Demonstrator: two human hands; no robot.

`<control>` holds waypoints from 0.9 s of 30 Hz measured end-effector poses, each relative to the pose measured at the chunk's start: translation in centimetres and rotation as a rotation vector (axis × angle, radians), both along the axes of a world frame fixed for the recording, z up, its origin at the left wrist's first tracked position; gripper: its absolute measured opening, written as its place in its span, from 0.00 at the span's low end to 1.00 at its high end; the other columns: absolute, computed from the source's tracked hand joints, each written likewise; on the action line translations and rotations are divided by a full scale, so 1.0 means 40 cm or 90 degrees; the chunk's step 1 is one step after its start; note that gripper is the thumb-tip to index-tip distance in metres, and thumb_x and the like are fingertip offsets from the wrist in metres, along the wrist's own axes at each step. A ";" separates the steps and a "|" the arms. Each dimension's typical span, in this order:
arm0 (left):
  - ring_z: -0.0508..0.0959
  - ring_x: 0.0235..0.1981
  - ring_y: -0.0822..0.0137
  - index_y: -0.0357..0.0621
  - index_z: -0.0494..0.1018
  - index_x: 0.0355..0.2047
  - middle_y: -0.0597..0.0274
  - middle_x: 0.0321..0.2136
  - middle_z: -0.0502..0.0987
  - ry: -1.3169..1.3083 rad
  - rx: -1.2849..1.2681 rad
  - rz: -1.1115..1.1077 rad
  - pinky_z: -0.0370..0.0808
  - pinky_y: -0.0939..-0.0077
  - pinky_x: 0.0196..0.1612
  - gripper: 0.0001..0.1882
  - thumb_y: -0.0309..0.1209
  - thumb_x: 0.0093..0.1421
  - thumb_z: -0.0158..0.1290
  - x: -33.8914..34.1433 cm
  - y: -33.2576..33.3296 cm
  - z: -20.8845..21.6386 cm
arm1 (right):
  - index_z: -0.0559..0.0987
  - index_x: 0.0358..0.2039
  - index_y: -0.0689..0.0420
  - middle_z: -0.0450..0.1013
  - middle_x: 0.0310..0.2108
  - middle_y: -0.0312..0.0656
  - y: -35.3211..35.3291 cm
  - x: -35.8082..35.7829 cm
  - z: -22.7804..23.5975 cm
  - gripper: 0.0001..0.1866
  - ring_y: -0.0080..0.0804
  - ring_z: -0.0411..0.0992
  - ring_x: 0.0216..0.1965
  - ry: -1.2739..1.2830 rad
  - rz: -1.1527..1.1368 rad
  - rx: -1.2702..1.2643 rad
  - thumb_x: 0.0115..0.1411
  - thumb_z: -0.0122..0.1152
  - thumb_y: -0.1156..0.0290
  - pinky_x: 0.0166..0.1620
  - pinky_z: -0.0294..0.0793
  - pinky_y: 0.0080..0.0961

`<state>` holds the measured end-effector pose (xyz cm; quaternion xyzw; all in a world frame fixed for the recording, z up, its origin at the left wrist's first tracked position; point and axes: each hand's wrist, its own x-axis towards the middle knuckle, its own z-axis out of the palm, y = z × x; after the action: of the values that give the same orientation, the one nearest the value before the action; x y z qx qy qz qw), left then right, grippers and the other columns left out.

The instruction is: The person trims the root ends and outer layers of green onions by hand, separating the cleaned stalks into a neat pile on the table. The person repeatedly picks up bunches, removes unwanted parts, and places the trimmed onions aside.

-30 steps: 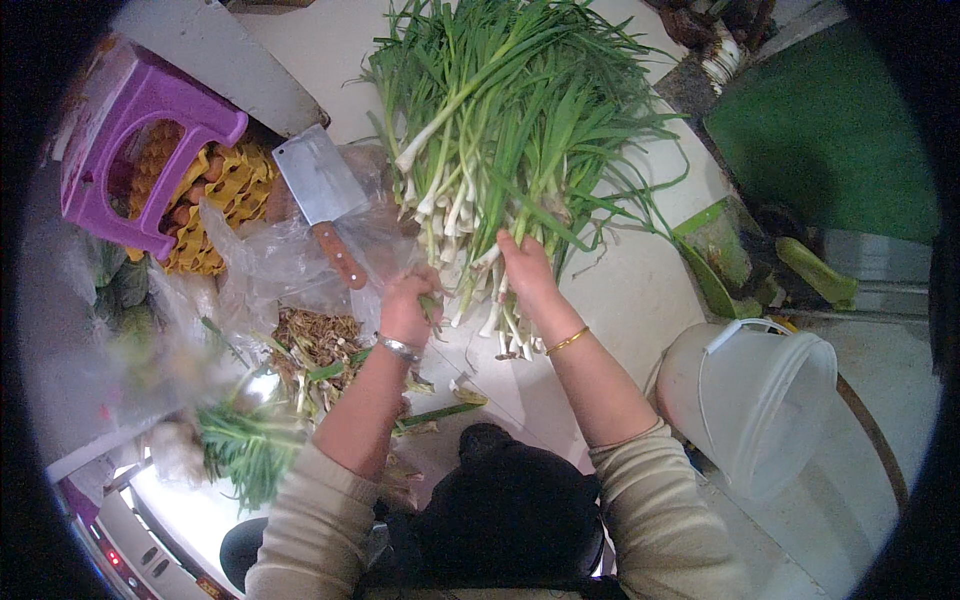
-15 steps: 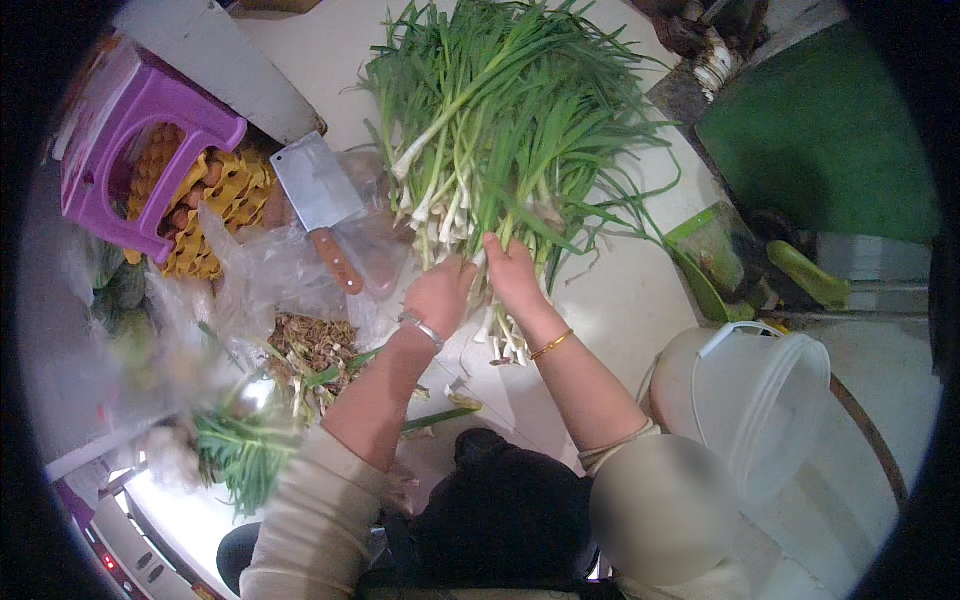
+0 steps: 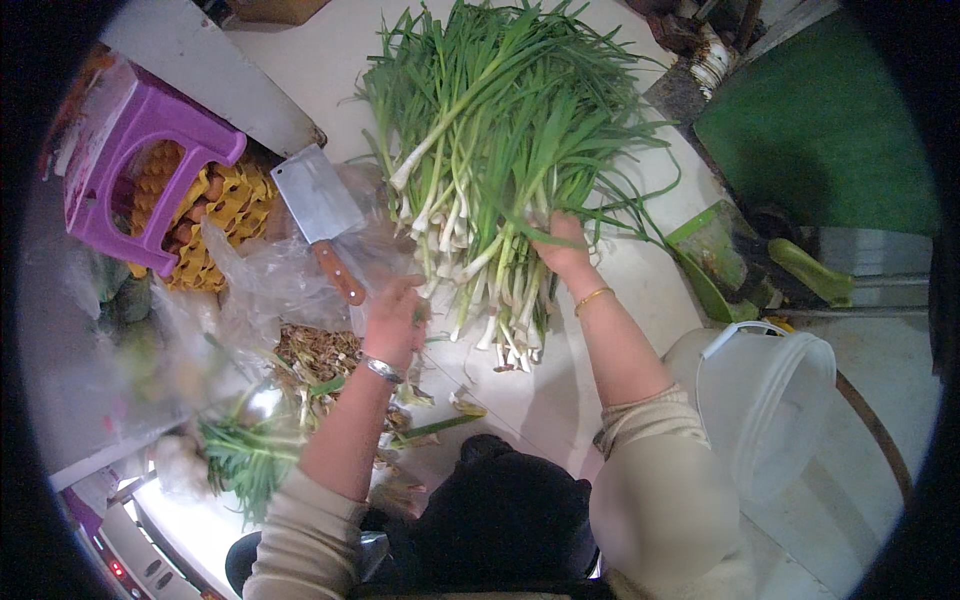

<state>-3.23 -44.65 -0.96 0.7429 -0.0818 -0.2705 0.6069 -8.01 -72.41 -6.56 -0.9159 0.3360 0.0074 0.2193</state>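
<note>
Here's the green garlic (image 3: 520, 130), heaped on the pale surface (image 3: 620, 310), white ends nearest the person. The right hand (image 3: 563, 248) touches its right edge, grip unclear; the left hand (image 3: 396, 318) curls beside the bulbs, contents unclear. Left, a cleaver (image 3: 318, 195) on plastic (image 3: 270, 265); right, a whitish bucket (image 3: 725, 420).

The heap of stalks (image 3: 500, 150) lies ahead, right of the cleaver (image 3: 318, 195), which rests on a plastic bag (image 3: 265, 270). Trimmings (image 3: 320, 360) lie nearer left, the bucket (image 3: 715, 390) nearer right. Egg trays (image 3: 245, 205) seem partly inside the stool (image 3: 215, 140).
</note>
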 end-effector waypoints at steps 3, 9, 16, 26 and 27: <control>0.61 0.10 0.80 0.42 0.71 0.42 0.68 0.18 0.68 0.183 -0.002 -0.019 0.55 0.86 0.10 0.12 0.28 0.58 0.44 -0.037 -0.034 0.041 | 0.72 0.30 0.63 0.70 0.28 0.50 -0.003 -0.002 0.027 0.22 0.47 0.70 0.34 -0.069 0.034 0.001 0.53 0.55 0.53 0.38 0.69 0.38; 0.58 0.12 0.83 0.39 0.71 0.40 0.74 0.17 0.65 0.171 -0.029 -0.178 0.53 0.87 0.15 0.13 0.34 0.60 0.45 -0.077 -0.111 0.078 | 0.72 0.26 0.62 0.68 0.20 0.46 0.068 -0.113 0.125 0.18 0.31 0.67 0.25 -0.133 0.028 0.406 0.58 0.50 0.57 0.31 0.67 0.28; 0.75 0.32 0.55 0.32 0.67 0.40 0.45 0.28 0.75 -0.147 0.119 -0.166 0.69 0.65 0.36 0.20 0.38 0.56 0.50 -0.077 -0.211 0.030 | 0.72 0.26 0.62 0.68 0.18 0.44 0.231 -0.166 0.089 0.15 0.27 0.63 0.22 -0.386 -0.016 0.504 0.62 0.45 0.64 0.28 0.65 0.27; 0.66 0.21 0.70 0.33 0.69 0.31 0.59 0.19 0.71 -0.166 0.184 -0.097 0.66 0.73 0.27 0.14 0.35 0.57 0.50 -0.056 -0.177 -0.023 | 0.68 0.25 0.59 0.63 0.17 0.34 0.259 -0.179 0.075 0.14 0.21 0.60 0.17 -0.365 -0.315 0.696 0.63 0.40 0.66 0.21 0.61 0.21; 0.66 0.21 0.73 0.33 0.70 0.32 0.64 0.19 0.71 -0.084 0.156 -0.061 0.66 0.75 0.26 0.15 0.36 0.56 0.51 -0.051 -0.173 -0.028 | 0.68 0.25 0.58 0.63 0.17 0.34 0.252 -0.183 0.072 0.13 0.20 0.59 0.16 -0.386 -0.302 0.695 0.63 0.40 0.66 0.20 0.61 0.21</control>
<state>-5.27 -51.57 -2.07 0.8226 -0.1230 -0.2577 0.4917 -15.32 -62.33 -3.67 -0.5361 0.4000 -0.1296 0.7320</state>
